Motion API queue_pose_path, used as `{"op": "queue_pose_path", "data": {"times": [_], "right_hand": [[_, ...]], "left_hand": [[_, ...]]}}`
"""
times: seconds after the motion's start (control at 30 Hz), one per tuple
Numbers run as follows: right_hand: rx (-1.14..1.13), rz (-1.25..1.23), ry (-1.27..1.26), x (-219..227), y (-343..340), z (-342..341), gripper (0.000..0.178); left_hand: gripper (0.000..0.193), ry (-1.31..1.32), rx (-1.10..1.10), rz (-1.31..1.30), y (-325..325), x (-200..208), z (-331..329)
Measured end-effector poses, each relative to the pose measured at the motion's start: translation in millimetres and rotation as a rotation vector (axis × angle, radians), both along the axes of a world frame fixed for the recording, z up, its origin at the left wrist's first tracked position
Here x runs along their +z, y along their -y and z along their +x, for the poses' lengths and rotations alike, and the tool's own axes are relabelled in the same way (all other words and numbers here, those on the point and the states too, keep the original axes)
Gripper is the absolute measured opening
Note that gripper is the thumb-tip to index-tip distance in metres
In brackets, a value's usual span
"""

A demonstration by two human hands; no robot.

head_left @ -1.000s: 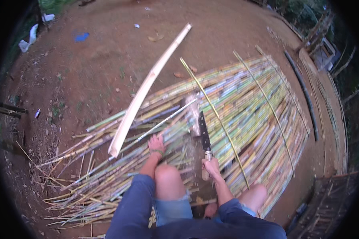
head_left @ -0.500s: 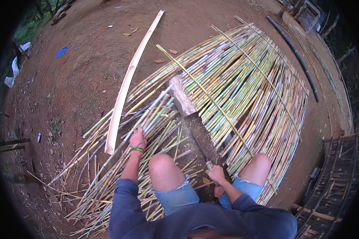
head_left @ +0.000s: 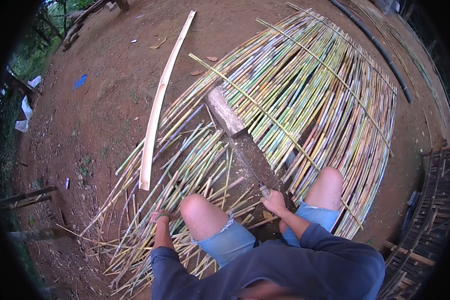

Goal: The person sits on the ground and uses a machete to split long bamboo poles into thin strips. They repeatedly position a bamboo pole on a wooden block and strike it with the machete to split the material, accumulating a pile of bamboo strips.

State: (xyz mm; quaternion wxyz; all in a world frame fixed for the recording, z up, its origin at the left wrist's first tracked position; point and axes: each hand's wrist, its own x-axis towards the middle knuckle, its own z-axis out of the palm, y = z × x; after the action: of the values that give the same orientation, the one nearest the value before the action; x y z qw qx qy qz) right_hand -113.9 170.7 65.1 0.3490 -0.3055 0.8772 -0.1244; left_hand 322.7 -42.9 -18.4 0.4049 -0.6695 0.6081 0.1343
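My right hand (head_left: 274,201) is closed round the handle of a machete (head_left: 251,167), whose dark, narrow blade points away from me over chip-strewn soil. Between my knees and the far canes lies a squared wooden block (head_left: 225,112). At my left, my left hand (head_left: 159,216) is down at the loose pile of cut canes (head_left: 190,162); its fingers are too blurred to show whether they grip any. Beyond the block, many canes (head_left: 305,80) lie side by side in a fan, with several thin poles (head_left: 265,111) laid across them.
A split bamboo length (head_left: 161,90) rests on the bare earth at the left. A dark pipe-like pole (head_left: 377,47) lies beyond the fan of canes. Slatted bamboo structure (head_left: 427,225) stands at the right. A blue scrap (head_left: 80,81) and a small can (head_left: 67,183) lie further left.
My left hand has let go of the canes held up against the block and drawn back toward me, low over the pile. My right hand keeps the machete nearly in place. The view has shifted slightly.
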Motion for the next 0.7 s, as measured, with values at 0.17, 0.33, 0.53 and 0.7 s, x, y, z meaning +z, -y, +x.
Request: {"op": "queue_pose_path", "data": {"times": [0.17,0.33,0.53,0.7], "right_hand": [[-0.017,-0.167,0.053,9,9,5,0.029],[-0.002,-0.379,0.03,17,66,-5,0.03],[-0.033,-0.37,0.091,69,173,-27,0.053],[0.022,-0.663,0.042,78,214,-35,0.054]], "left_hand": [[0.091,-0.543,0.202,0.062,59,53,-48],[0.115,-0.724,-0.118,-0.205,38,-1,-98],[0.137,-0.471,-0.12,-0.202,13,-11,-132],[0.13,-0.492,-0.094,-0.198,19,1,-134]]}}
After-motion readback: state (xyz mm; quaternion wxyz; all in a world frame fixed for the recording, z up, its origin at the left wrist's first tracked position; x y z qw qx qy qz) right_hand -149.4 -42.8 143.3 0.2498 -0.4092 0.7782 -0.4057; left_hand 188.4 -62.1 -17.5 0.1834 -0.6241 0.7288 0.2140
